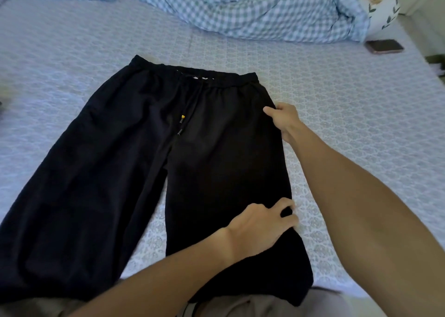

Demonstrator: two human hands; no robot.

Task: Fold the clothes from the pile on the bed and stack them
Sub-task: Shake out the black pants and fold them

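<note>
Black drawstring trousers lay flat, both hands gripping their right edge: right hand near the waistband, left hand lower.

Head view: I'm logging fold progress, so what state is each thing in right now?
Black trousers: spread flat on the bed, unfolded, legs apart.
Drawstring: lying loose down the front.
Right hand: gripping the trousers' right edge near the hip.
Left hand: pinching the same edge lower on the leg.
Checked duvet: crumpled at the bed's far end.
Phone: lying flat on the bed.
</note>
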